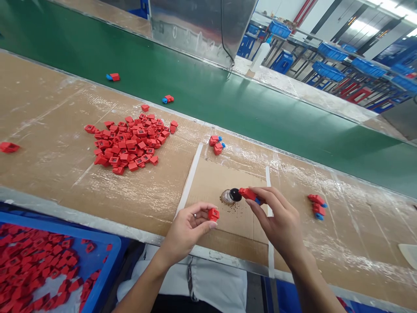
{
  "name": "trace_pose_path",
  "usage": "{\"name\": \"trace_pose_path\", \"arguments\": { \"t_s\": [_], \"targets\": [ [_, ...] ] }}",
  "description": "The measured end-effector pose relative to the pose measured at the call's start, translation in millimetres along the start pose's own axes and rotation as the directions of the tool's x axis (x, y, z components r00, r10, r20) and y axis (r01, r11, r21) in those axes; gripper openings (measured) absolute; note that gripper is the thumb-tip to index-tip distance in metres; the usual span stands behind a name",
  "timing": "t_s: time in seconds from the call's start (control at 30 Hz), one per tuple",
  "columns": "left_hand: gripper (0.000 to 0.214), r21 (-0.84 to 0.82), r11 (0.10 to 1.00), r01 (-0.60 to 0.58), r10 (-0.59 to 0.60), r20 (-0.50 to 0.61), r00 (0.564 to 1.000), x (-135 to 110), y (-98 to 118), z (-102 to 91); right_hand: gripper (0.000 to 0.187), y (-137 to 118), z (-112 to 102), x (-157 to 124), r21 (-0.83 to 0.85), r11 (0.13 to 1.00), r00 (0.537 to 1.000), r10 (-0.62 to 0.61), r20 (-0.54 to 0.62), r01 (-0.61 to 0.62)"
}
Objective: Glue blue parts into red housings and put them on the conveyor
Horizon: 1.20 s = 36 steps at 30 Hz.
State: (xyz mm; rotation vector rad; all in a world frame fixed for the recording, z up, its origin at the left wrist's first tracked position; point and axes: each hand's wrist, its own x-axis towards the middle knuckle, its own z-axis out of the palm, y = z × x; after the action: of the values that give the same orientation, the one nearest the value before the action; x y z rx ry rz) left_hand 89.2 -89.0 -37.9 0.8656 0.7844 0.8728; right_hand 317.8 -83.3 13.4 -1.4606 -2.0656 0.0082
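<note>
Between the thumb and fingers of my left hand (189, 230) is a small red plastic block (213, 214) with a square opening in its face. My right hand (276, 213) pinches a red and blue plastic piece (248, 194), its blue part near my fingertips. The red end of that piece is right by a small round pot (227, 197) with a black top (235, 194); whether they touch I cannot tell. Dark specks surround the pot on a cardboard sheet (208, 178) bordered by white tape strips.
A heap of red blocks (130, 141) lies to the left. Red and blue pieces (217, 145) rest behind the pot, with others (317, 206) at right. Beyond runs a green conveyor belt (195, 95) carrying two pieces. A blue bin (107, 243) of red parts stands at lower left.
</note>
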Motion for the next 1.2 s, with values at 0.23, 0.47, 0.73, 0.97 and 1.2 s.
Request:
{"name": "trace_pose_path", "arguments": {
  "t_s": [0.23,0.47,0.73,0.97,1.2],
  "targets": [
    [0.028,-0.006,1.0,-0.012,0.012,0.003,1.0,-0.3,-1.3,-1.9,0.019,-2.9,-4.9,7.5,0.036,0.999,1.0,0.015,-0.015,-0.015],
    [0.031,-0.013,1.0,0.022,-0.021,0.031,0.999,0.3,2.0,-3.4,0.024,-25.8,-7.2,-9.1,0.342,0.912,0.973,0.223,0.057,-0.228],
    [0.029,0.004,1.0,0.007,-0.007,0.09,0.996,-1.3,1.2,-2.5,0.022,-47.4,9.3,-20.5,0.403,0.889,0.975,0.176,0.137,-0.217],
    [0.03,0.004,1.0,0.011,-0.011,0.089,0.996,-0.6,2.7,1.0,0.017,-48.9,7.1,-20.4,0.374,0.905,0.975,0.154,0.161,-0.205],
    [0.029,0.043,0.999,0.008,-0.013,0.107,0.994,-1.8,6.0,3.4,0.013,-50.3,7.2,-22.2,0.383,0.901,0.974,0.144,0.174,-0.202]
  ]
}}
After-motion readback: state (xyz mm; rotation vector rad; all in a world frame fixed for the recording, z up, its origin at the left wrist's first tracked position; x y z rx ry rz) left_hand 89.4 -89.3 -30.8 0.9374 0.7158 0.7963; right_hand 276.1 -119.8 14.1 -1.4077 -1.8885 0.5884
